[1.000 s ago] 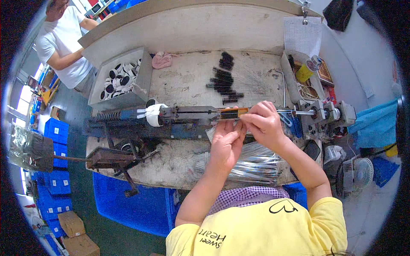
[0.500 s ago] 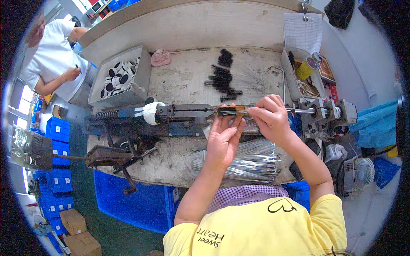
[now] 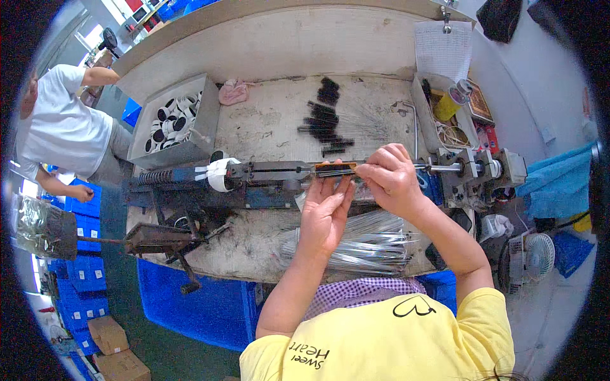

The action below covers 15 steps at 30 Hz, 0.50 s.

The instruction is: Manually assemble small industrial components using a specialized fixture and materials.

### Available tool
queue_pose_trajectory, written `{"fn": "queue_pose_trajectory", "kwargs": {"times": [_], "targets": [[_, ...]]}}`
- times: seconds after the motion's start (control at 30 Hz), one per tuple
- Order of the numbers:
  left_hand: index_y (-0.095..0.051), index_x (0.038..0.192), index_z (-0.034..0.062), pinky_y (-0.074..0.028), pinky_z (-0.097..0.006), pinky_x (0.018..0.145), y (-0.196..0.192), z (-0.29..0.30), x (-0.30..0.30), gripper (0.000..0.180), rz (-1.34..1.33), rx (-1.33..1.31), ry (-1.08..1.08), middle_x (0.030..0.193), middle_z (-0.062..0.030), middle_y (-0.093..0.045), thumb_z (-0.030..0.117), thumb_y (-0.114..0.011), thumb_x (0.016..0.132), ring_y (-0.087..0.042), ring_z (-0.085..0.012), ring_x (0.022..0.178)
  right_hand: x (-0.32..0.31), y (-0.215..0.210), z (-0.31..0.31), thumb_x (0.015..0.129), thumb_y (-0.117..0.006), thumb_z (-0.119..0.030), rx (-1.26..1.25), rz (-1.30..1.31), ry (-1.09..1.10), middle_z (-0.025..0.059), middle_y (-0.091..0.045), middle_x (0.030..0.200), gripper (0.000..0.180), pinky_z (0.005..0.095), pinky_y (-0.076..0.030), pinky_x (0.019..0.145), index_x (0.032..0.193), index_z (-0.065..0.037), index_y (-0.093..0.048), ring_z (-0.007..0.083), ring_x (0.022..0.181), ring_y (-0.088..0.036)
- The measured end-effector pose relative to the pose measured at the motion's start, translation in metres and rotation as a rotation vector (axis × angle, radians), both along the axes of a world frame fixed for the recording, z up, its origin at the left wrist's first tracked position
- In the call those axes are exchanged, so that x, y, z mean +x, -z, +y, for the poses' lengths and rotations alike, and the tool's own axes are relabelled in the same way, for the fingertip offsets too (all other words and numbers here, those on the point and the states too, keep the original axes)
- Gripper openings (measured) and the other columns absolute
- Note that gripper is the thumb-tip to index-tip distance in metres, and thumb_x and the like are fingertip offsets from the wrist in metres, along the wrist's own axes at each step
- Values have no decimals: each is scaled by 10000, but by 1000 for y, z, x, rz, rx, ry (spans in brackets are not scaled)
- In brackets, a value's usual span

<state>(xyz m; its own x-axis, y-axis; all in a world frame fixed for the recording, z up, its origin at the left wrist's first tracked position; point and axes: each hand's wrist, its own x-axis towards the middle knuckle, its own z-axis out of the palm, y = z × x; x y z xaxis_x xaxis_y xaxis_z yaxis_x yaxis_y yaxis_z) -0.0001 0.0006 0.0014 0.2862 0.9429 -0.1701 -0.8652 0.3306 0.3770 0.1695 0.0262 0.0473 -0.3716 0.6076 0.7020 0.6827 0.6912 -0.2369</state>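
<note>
A slim orange-edged holder point(image 3: 349, 166) with dark bristle-like material in it lies in line with the metal bench machine point(image 3: 270, 173). My left hand point(image 3: 327, 219) is palm up beneath it, fingers closed against its underside. At the holder's right end, my right hand point(image 3: 389, 180) pinches thin metal wire point(image 3: 343, 173) that runs along the holder. The fingertips partly hide the wire ends. Beyond my hands, several black bristle bundles point(image 3: 321, 124) lie on the bench, with loose thin wires point(image 3: 365, 124) fanned out beside them.
Near the bench's front edge lies a thick bundle of silver wires point(image 3: 362, 247). A grey bin point(image 3: 206, 120) of white-and-black rolls stands back left. To the right are a tray point(image 3: 438, 136) with a yellow can point(image 3: 448, 105) and a machine head point(image 3: 470, 171). A co-worker point(image 3: 70, 127) stands at left.
Dark material now fills more of the holder's length than before. Both hands keep nearly the same place at the machine. The co-worker has turned, with one arm now raised.
</note>
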Motion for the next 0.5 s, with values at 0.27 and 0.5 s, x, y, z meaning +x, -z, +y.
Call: {"fn": "queue_pose_trajectory", "kwargs": {"times": [0.27,0.5], "targets": [[-393,1382,87,-427,-378,1084,-2,-1,-3,557,11,3,7,1408,-93,-447,-172,-367,890,-468,-250,1286,4,-2,-4,625,-716,-37,9,-30,9,33,-564,771,227,378,-437,705,841,-92,-674,244,742,-563],[-402,1367,64,-425,-405,1083,-1,-2,-3,538,-14,-1,-11,1399,-106,-458,-174,-385,885,-474,-269,1282,3,-4,-4,623,-722,-42,11,-55,8,33,-561,767,225,379,-438,710,837,-91,-671,245,743,-564]]}}
